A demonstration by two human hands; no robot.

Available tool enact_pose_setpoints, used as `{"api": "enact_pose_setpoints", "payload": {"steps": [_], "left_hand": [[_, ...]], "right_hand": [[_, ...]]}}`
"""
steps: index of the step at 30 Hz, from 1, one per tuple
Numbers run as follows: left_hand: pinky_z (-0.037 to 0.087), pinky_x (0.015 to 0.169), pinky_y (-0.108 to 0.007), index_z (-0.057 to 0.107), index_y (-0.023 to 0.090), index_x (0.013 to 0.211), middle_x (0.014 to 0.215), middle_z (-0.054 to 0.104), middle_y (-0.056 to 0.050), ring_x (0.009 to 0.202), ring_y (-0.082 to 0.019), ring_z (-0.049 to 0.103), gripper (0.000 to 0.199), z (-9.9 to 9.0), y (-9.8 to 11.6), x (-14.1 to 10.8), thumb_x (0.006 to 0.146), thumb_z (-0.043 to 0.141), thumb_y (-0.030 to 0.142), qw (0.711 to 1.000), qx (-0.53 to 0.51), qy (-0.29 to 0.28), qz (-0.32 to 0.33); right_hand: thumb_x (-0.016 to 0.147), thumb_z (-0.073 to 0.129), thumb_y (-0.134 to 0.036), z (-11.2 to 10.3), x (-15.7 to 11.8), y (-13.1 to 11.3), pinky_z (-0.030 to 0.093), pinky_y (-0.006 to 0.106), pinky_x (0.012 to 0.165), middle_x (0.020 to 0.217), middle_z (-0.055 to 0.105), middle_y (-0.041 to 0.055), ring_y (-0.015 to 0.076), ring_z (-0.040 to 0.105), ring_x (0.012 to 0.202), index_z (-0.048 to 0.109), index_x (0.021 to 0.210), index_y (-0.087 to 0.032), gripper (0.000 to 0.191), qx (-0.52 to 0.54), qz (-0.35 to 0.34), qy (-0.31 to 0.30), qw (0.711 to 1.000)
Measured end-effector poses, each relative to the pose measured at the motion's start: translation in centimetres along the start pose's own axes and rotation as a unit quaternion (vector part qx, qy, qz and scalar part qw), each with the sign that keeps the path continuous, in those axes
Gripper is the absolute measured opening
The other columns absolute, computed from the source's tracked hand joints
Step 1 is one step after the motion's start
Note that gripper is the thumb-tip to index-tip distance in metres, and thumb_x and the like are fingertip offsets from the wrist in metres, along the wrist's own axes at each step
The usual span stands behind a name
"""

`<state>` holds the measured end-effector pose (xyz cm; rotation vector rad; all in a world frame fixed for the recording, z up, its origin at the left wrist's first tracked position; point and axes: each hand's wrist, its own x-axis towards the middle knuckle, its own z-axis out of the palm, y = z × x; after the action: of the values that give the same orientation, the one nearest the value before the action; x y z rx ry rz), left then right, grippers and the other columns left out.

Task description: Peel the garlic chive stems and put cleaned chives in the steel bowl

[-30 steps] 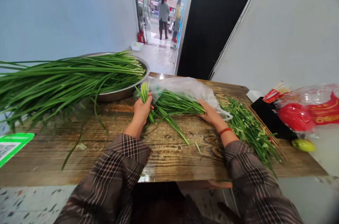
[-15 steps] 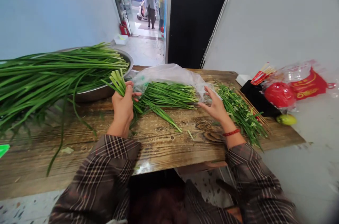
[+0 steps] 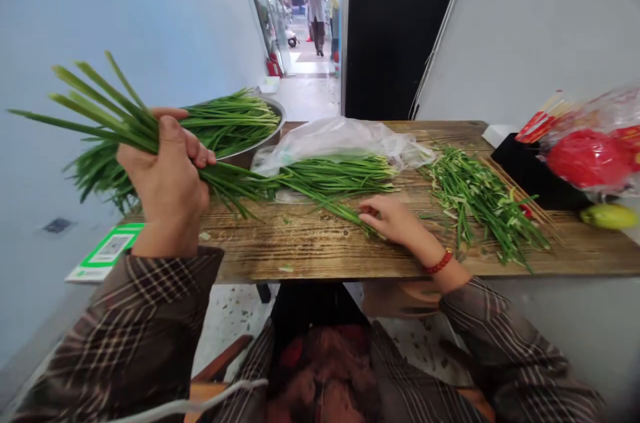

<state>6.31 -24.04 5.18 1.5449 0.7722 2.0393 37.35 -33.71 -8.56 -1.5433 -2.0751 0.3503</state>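
The left hand [image 3: 167, 183] has risen gripping stalks [image 3: 133, 124], likely parting them off; the right hand [image 3: 397, 221] half-curls open beside stray stems [image 3: 327, 205].

Near me, the wood table [image 3: 310, 249] looks streaky-grained and faintly glossy, the metal basin [image 3: 267, 145] smooth and shiny, the plastic bag [image 3: 343, 136] crinkled and translucent, 2 cloth sleeves [image 3: 125, 323] matt.

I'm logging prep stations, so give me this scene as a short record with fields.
Left hand: raised, gripping green stalks
Right hand: low over the wooden table, fingers at stray stalk ends
Middle: stalk pile, translucent bag alongside
Left: metal bowl heaped with stalks
Right: loose heap of greens
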Motion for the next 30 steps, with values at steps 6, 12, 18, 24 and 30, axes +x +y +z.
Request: {"api": "enact_pose_setpoints", "payload": {"steps": [6,12,18,24,30], "left_hand": [[0.038,0.059,-0.014,0.059,0.006,0.100,0.055,0.030,0.010,0.046,0.003,0.035,0.029,-1.2,4.3,1.5,0.097,0.049,0.033,0.994,0.067,-0.008,0.087],[0.027,0.036,-0.016,0.061,0.009,0.085,0.042,0.034,0.010,0.034,-0.004,0.028,0.019,-2.3,2.0,2.2,0.088,0.063,0.028,0.991,0.095,-0.085,-0.045],[0.027,0.031,-0.016,0.057,0.015,0.078,0.039,0.032,0.010,0.031,-0.005,0.026,0.019,-3.9,2.6,3.1,0.095,0.052,0.021,0.977,0.044,-0.068,-0.199],[0.029,0.037,-0.013,0.051,0.013,0.081,0.044,0.026,0.011,0.034,-0.003,0.024,0.024,-5.4,5.6,4.8,0.101,0.038,0.017,0.983,0.050,0.017,-0.175],[0.035,0.044,-0.011,0.055,0.009,0.082,0.043,0.024,0.011,0.034,0.000,0.026,0.022,-6.0,8.4,5.4,0.098,0.043,0.017,0.996,0.067,0.052,0.019]], "right_hand": [[0.087,0.063,-0.044,1.2,-1.2,-1.5,0.045,0.031,0.078,0.097,0.066,0.0073,0.0206,0.061,0.089,0.063,0.102,-0.018,0.030,-0.098,-0.011,-0.061,0.993],[0.093,0.056,-0.035,1.6,-1.0,-2.4,0.044,0.031,0.082,0.097,0.062,0.0083,0.0212,0.059,0.094,0.062,0.099,-0.018,0.019,-0.147,-0.050,-0.081,0.985],[0.095,0.050,-0.025,2.5,1.8,-5.0,0.045,0.029,0.084,0.103,0.063,0.0081,0.0192,0.061,0.095,0.057,0.109,-0.017,0.018,-0.115,-0.132,-0.108,0.979],[0.099,0.039,-0.025,5.4,6.2,-5.5,0.047,0.027,0.078,0.115,0.064,0.0071,0.0192,0.064,0.099,0.046,0.133,-0.026,0.035,-0.119,-0.124,-0.112,0.979],[0.099,0.037,-0.026,6.7,10.1,-3.7,0.050,0.031,0.078,0.122,0.063,0.0091,0.0220,0.066,0.099,0.045,0.136,-0.026,0.037,-0.120,-0.019,-0.054,0.991]]}}
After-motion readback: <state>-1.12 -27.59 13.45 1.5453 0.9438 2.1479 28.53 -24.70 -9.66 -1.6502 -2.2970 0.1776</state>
